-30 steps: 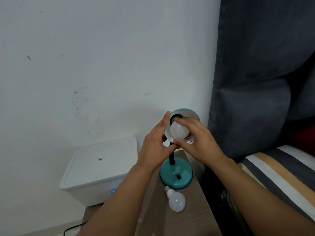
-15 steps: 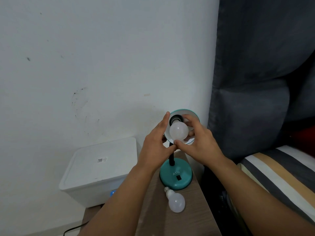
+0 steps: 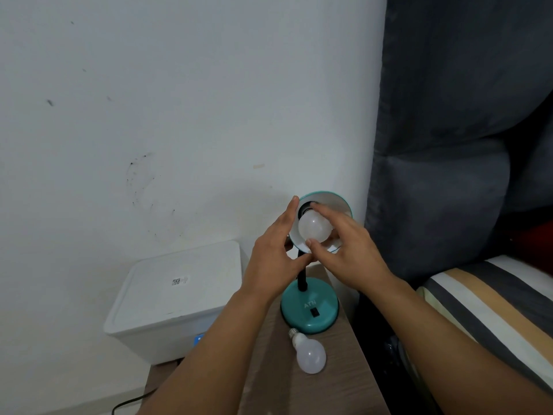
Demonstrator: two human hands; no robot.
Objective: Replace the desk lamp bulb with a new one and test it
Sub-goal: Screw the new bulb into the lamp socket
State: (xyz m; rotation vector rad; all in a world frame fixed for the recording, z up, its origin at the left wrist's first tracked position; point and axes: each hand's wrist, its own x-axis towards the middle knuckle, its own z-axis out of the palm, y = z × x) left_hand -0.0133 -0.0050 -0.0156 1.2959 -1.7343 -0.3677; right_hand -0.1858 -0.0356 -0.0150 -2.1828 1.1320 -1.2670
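A teal desk lamp stands on a wooden bedside table (image 3: 353,384), its round base (image 3: 309,314) near the table's back edge and its shade (image 3: 335,202) tilted toward me. A white bulb (image 3: 314,227) sits in the shade's socket. My right hand (image 3: 344,250) grips that bulb, thumb under it and fingers over its top. My left hand (image 3: 275,253) holds the shade's left rim, fingers straight along its outer side and thumb at the lower edge. A second white bulb (image 3: 309,353) lies loose on the table in front of the base, screw cap pointing toward the lamp.
A white lidded plastic box (image 3: 179,292) stands left of the table against the white wall. A dark grey padded headboard (image 3: 449,175) and a bed with striped bedding (image 3: 490,304) are on the right. A black cable (image 3: 131,402) runs along the floor at lower left.
My right hand's fingers have shifted round the bulb in the socket, from below and beside it to over its top. My left hand has kept its place on the shade.
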